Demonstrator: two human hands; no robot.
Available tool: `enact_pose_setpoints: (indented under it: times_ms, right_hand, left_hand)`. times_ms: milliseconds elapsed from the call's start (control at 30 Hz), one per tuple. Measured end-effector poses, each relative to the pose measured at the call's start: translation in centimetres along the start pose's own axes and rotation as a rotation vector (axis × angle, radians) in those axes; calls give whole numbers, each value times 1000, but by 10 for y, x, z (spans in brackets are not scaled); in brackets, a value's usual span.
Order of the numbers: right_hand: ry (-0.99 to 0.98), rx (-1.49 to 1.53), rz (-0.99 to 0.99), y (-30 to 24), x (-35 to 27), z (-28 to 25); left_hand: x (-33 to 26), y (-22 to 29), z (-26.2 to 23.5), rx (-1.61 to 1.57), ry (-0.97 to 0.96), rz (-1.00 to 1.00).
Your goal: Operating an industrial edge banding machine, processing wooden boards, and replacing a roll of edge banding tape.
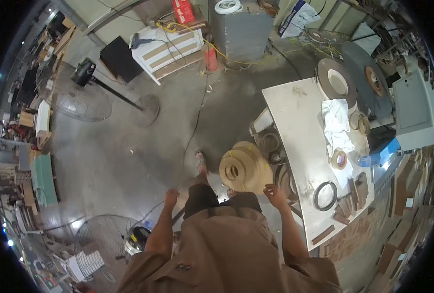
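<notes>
My left hand (pixel 171 197) hangs low by my left side, its fingers loosely curled in, with nothing visible in them. On the other side my right hand (pixel 275 195) has its fingers bent but apart, and I see nothing held in it. It is beside the edge of a stack of tan coiled rolls (pixel 246 168) tied with yellow strips; whether it touches them I cannot tell. Right of that hand stands a white-topped table (pixel 295 141). A dark ring-shaped coil (pixel 325 196) and several short brown strips (pixel 344 207) lie on it.
Big rolls (pixel 335 80), a white cloth (pixel 335 122) and a tape roll (pixel 339 159) are on the table. A pedestal fan (pixel 83 73) stands ahead left. A dark cable (pixel 200 110) crosses the floor; another fan (pixel 104 239) is behind left. A heat gun (pixel 141 41) rests on a white cabinet (pixel 170 51).
</notes>
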State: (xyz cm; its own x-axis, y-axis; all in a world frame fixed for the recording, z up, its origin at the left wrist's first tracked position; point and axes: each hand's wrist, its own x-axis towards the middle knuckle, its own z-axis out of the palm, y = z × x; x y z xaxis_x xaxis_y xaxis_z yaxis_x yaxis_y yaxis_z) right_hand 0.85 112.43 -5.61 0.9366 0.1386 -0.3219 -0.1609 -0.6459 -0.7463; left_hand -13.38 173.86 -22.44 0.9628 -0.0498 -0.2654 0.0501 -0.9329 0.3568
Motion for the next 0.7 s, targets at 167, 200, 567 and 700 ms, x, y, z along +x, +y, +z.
enact_pose_setpoints:
  times_ms: [167, 200, 567, 700]
  right_hand:
    - [-2, -50, 271, -4, -18, 26]
    - [-3, -54, 273, -13, -21, 37]
    - [13, 39, 302, -78, 25, 91]
    - [78, 94, 352, -135, 50, 86]
  left_hand:
    - [92, -22, 29, -515, -101, -355]
    - [110, -29, 22, -532, -60, -315]
    - [231, -54, -69, -682, -170, -327]
    - [245, -115, -59, -770, -244, -315]
